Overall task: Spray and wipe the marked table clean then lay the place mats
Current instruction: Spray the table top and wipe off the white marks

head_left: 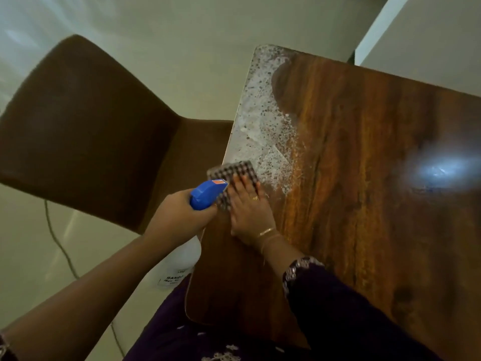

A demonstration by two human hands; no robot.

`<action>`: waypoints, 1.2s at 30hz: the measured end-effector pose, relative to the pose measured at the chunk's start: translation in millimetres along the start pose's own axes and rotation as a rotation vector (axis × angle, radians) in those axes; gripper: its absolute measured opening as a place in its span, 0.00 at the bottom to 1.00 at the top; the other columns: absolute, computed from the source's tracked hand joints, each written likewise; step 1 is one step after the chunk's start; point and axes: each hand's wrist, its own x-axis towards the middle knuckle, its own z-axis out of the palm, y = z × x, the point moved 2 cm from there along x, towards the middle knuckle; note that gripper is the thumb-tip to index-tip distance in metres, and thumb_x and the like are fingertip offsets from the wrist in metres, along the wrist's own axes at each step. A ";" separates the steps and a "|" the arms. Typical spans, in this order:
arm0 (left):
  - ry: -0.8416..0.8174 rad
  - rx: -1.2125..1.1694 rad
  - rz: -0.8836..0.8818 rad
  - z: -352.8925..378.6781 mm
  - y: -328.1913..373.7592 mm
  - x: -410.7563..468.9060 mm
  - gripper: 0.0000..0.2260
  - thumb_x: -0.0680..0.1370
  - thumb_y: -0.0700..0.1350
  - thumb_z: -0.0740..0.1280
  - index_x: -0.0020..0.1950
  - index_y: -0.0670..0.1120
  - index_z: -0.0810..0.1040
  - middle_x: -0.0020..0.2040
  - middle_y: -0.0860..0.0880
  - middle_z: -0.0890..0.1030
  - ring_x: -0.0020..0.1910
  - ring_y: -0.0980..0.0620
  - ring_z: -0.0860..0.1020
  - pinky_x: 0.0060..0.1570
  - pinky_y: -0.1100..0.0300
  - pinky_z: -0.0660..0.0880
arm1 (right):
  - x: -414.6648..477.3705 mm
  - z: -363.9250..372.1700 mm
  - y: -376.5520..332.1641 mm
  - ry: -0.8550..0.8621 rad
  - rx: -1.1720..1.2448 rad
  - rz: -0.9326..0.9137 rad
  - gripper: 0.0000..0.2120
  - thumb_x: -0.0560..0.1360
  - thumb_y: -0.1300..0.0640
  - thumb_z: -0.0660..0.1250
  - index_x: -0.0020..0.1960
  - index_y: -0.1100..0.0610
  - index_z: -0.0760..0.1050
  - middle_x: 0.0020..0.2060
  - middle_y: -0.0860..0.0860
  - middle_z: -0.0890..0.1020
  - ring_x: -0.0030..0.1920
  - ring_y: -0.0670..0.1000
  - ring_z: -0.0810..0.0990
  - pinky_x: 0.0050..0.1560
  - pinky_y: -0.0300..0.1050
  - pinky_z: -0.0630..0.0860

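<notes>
We hold the spray bottle (208, 194) in the left grip (182, 213), curled round its neck, just off the bench (364, 204) edge; its fill we cannot tell | right grip (250, 208), flat and outstretched, presses the checked cloth (231, 171) on the bench beside the white foam strip (260, 113)

A brown wooden table (364, 230) is seen from above. A strip of white foam (256, 121) is spread along its left edge, from the far corner down to the middle. Wood can be seen through the foam in small spots. A checked cloth (234, 173) is laid flat at the near end of the foam, right at the edge. It is pressed down by the right hand (250, 212). A bright patch of light (440, 169) is seen on the right side. A brown chair (86, 121) is stood on the pale floor (31, 243) just beside the table.
</notes>
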 end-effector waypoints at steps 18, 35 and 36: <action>-0.275 0.189 0.311 -54.2 0.2 83.8 0.09 0.74 0.47 0.68 0.36 0.49 0.71 0.30 0.46 0.73 0.31 0.48 0.73 0.37 0.54 0.74 | -33.5 18.6 -65.8 0.112 0.084 0.560 0.30 0.72 0.51 0.53 0.74 0.56 0.58 0.74 0.57 0.63 0.74 0.58 0.60 0.74 0.59 0.52; -0.221 0.170 0.378 -47.8 32.4 104.1 0.10 0.74 0.47 0.69 0.37 0.54 0.69 0.33 0.45 0.76 0.35 0.45 0.76 0.41 0.53 0.76 | 41.5 -23.4 67.9 0.109 0.053 0.760 0.31 0.78 0.49 0.51 0.77 0.58 0.47 0.77 0.58 0.50 0.77 0.58 0.47 0.74 0.60 0.43; -0.216 0.167 0.372 -48.4 31.7 104.0 0.10 0.74 0.46 0.69 0.37 0.54 0.70 0.34 0.44 0.76 0.35 0.43 0.77 0.42 0.52 0.76 | 49.6 -28.9 83.2 0.118 0.086 0.824 0.31 0.79 0.49 0.52 0.77 0.58 0.47 0.77 0.58 0.49 0.77 0.58 0.46 0.74 0.60 0.42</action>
